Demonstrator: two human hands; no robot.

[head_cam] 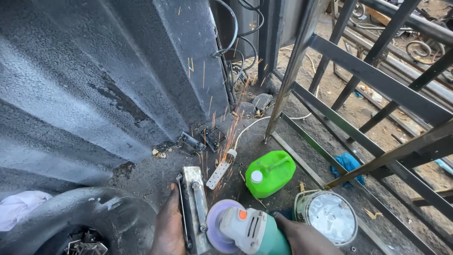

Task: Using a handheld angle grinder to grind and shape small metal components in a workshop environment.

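My left hand (168,226) presses on the left side of a flat grey metal piece (194,208) with a rod along it, lying on the ground. My right hand (304,237) grips the green body of an angle grinder (250,230). Its spinning disc (216,222) touches the right edge of the metal piece. Orange sparks (222,141) fly away from me toward the corrugated wall.
A corrugated metal wall (94,80) fills the left. A white power strip (220,172), a green jerrycan (270,173) and a round tin (330,216) lie ahead. A dark metal gate frame (377,80) leans at right. A tyre (71,217) holding scrap sits lower left.
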